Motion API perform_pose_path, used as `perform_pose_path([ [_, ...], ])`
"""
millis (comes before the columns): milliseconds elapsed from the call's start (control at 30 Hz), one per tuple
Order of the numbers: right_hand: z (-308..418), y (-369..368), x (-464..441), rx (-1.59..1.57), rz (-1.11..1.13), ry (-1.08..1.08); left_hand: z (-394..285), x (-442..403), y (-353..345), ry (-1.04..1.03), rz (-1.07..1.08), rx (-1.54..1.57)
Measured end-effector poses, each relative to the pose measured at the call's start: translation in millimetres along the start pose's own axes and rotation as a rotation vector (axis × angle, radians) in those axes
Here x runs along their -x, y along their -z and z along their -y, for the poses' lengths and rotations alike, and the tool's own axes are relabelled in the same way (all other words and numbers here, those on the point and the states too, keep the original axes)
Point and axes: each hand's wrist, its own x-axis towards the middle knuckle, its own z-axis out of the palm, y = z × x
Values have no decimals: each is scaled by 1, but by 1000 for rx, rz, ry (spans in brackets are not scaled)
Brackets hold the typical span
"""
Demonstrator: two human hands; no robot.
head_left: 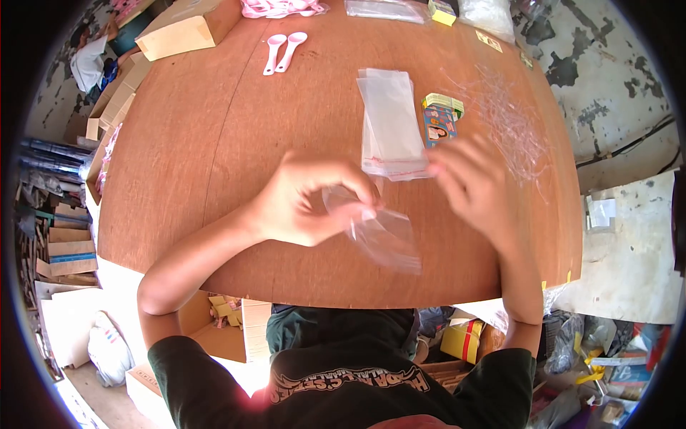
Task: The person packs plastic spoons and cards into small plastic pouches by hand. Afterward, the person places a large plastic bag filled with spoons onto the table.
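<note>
My left hand [314,200] pinches a clear plastic bag [389,239] between thumb and fingertips, above the near part of the table. The bag hangs loosely to the right and is blurred. Close to the right edge of a stack of clear plastic bags [389,121] is my right hand [475,186], its fingers bent and smeared by motion. Whether it holds anything I cannot make out. Just beyond its fingers lies a pile of small printed cards [441,125], partly covered by the hand. Two pink spoons [284,53] lie side by side farther back.
Thin clear plastic strips [511,129] are heaped at the right of the wooden table [171,157]. A cardboard box [187,28], pink items [282,7] and more plastic packs [386,10] stand along the far edge. Another person [93,61] is at the far left.
</note>
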Motion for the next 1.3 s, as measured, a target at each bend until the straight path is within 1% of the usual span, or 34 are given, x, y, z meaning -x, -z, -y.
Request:
perform_pose_path([
  [33, -9, 1, 3, 1, 1, -2, -6, 4, -6, 163, -133, 278],
  [67, -19, -3, 9, 13, 80, -108, -9, 2, -5, 155, -183, 406],
  [100, -26, -5, 15, 26, 157, -212, -14, 0, -1, 257, -224, 452],
  [133, -27, -7, 23, 30, 157, -207, -16, -2, 3, 359, -267, 499],
  [167, -21, -7, 36, 129, 235, -200, -13, -1, 5, 405, -284, 608],
  [200, -12, -6, 50, 227, 316, -190, -13, -2, 6, 403, -297, 612],
  [267, 16, 6, 75, 230, 431, -176, -11, -5, 5, 556, -396, 596],
  [300, 31, 12, 86, 226, 470, -168, -7, -4, 6, 602, -405, 618],
  [400, 69, 21, 121, 129, 524, -175, 1, -3, 6, 606, -395, 628],
  [467, 82, 23, 142, 44, 437, 18, 3, -5, 2, 635, -413, 631],
  [500, 84, 25, 151, 47, 440, 15, 6, -4, 0, 652, -427, 644],
  [567, 84, 28, 165, 94, 368, 345, 7, -3, -2, 674, -437, 659],
  [600, 86, 30, 163, 95, 369, 343, 6, -3, -1, 710, -406, 635],
  [667, 88, 36, 149, -21, 227, 346, 4, -3, -1, 742, -377, 605],
  [700, 85, 40, 140, -92, 168, 321, 2, -3, -2, 768, -336, 586],
  [733, 80, 41, 130, -155, 74, 239, 0, -4, -3, 795, -293, 567],
  [767, 74, 41, 121, -216, -20, 153, 2, -2, -4, 768, -267, 532],
  [833, 64, 32, 106, -328, -265, -110, -3, -2, -8, 762, -244, 539],
  [867, 61, 18, 86, -402, -445, -179, -7, -2, -10, 756, -226, 548],
  [900, 57, 12, 78, -413, -527, -323, -8, -2, -12, 741, -210, 531],
  [933, 55, 9, 67, -405, -547, -535, -10, -2, -13, 740, -208, 526],
  [967, 55, 11, 47, -496, -527, -583, -12, -2, -13, 729, -174, 508],
  [1000, 50, 5, 28, -568, -573, -537, -13, -2, -14, 720, -140, 491],
  [1100, 44, 3, 9, -599, -576, -529, -8, 2, -16, 696, -114, 491],
  [1167, 41, 2, -1, -668, -487, -626, -9, 2, -15, 675, -102, 487],
  [1300, 40, 3, 6, -727, -391, -664, -9, 4, -15, 685, -121, 483],
])
